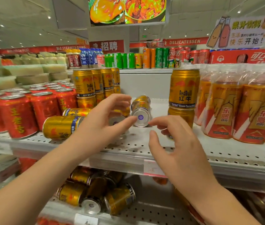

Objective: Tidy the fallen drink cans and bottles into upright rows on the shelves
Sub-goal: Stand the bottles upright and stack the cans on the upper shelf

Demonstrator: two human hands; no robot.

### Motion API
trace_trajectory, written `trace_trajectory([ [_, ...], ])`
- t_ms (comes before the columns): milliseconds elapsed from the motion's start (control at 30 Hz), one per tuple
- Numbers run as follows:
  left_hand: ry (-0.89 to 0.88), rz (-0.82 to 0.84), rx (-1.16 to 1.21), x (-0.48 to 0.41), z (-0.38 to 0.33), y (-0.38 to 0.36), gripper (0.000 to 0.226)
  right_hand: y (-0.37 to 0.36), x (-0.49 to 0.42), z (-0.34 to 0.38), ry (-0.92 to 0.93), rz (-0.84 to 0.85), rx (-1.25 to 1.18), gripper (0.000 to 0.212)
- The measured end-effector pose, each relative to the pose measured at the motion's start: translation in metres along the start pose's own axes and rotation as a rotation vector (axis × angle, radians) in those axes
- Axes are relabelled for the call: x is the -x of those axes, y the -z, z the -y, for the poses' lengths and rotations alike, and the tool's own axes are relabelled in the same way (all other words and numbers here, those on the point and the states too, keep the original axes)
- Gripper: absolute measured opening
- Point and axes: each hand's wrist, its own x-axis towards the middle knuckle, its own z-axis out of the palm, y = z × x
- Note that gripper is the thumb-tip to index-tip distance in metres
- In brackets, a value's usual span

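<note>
Perforated white metal shelf [136,148] at shop height: I see a smooth gold can [140,111] lying on its side, shiny round base toward me. It sits between my left hand [102,119] and right hand [175,143]. Both hands are loosely curved and grasp nothing, fingertips just beside the base.

Bright, even store light from ceiling spots [49,17] at 11 and 1 o'clock. Screen [127,10] at 12 is oversaturated, near clipping. Shadows are soft and faint: small patches on the shelf [128,143] under the hands. Glare on the red cans' [39,93] tops at 9 and on the wrapped bottles [226,75] at 3. Wide-angle bend: shelf edges curve at 9, 3 and 6. Centre is fairly sharp. Left hand [105,117] fingertips motion-smeared. Corners at 8 and 4 are soft and mushy. Far signage is slightly blurred.
</note>
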Motion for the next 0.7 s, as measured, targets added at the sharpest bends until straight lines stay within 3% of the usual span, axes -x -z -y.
trace_trajectory([
  [167,-0.131,0.132,-0.766,-0.011,0.027,0.03,0.057,-0.049,-0.022,0.011,-0.122,0.088,0.111,0.044],
  [233,-0.155,0.187,-0.966,-0.02,0.034,0.031,0.055,-0.064,-0.031,0.012,-0.194,0.098,0.194,0.055],
  [500,0.01,0.274,-0.956,-0.058,0.051,0.021,0.072,-0.087,-0.085,0.002,-0.566,0.027,0.295,0.048],
  [700,0.126,0.299,-0.865,-0.075,0.053,0.018,0.073,-0.094,-0.113,-0.018,-0.811,0.079,0.281,0.064],
])
